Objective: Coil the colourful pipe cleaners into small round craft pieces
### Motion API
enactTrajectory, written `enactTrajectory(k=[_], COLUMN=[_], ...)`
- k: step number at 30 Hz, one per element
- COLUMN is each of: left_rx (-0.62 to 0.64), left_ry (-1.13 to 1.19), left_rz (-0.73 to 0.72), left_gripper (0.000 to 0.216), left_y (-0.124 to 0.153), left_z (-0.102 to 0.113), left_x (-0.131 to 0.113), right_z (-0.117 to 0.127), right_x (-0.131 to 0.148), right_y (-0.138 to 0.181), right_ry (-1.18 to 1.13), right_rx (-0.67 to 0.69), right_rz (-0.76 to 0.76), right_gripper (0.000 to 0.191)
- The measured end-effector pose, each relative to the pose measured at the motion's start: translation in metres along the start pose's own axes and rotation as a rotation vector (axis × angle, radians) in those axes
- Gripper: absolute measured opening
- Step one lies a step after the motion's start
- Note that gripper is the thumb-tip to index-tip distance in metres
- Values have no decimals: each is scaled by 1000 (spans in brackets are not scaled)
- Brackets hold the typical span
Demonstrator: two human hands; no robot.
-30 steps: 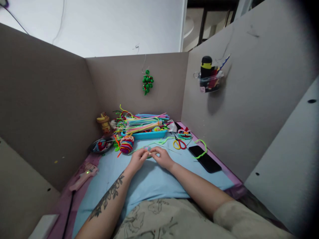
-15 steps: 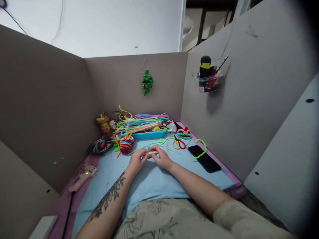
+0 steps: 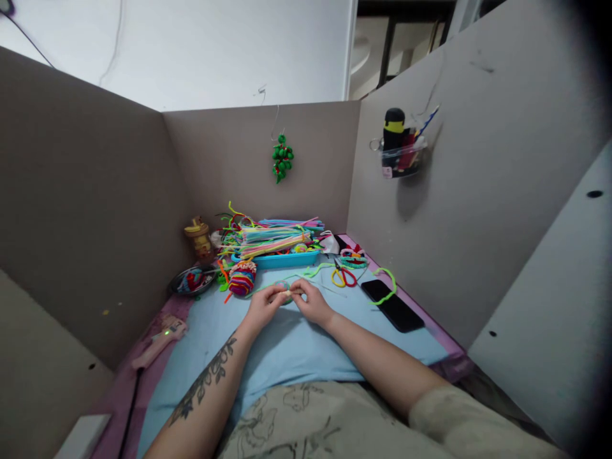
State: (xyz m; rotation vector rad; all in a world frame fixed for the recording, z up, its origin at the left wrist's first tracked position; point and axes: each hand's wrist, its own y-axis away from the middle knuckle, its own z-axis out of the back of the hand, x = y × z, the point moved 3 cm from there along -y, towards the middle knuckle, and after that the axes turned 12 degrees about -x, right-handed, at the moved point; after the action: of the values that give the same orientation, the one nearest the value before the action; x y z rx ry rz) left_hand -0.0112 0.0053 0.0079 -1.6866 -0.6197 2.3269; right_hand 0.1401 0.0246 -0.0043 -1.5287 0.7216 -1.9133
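Note:
Close together over the blue cloth (image 3: 306, 354), my left hand (image 3: 264, 305) and my right hand (image 3: 312, 301) pinch a short, pale cream pipe cleaner piece (image 3: 287, 293) from either side. Fingers cover most of it, so its full shape is hidden. A small round pastel item (image 3: 282, 284) lies just behind the fingertips, partly blocked from sight. Left of my hands sits a multicoloured striped pipe cleaner ball (image 3: 242, 278). To their right rest scissors (image 3: 344, 276) with yellow and red handles.
A blue tray (image 3: 287, 260) heaped with pipe cleaners stands at the back. A black phone (image 3: 394, 307) lies right, a green pipe cleaner across it. At left are a glue gun (image 3: 160, 341) with a lit green light, a bowl (image 3: 192, 282) and a cup (image 3: 199, 239). Grey panels enclose the table.
The cream piece shows less between my hands, as my fingertips have come closer together and cover more of it. Everything else on the table stays put.

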Motion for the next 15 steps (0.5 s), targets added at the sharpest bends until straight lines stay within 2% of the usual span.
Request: enactTrajectory(k=[3, 6, 15], left_rx=[25, 26, -4], left_ry=[142, 193, 196], left_rz=[127, 195, 289], left_gripper=[30, 29, 28], left_y=[-1, -1, -1], left_z=[-2, -1, 3], left_x=[5, 8, 5], right_z=[0, -1, -1], right_x=[0, 2, 8], right_y=[0, 1, 0], right_ry=[7, 14, 7], right_rx=[0, 21, 20], right_rz=[26, 59, 35], right_gripper=[13, 14, 12])
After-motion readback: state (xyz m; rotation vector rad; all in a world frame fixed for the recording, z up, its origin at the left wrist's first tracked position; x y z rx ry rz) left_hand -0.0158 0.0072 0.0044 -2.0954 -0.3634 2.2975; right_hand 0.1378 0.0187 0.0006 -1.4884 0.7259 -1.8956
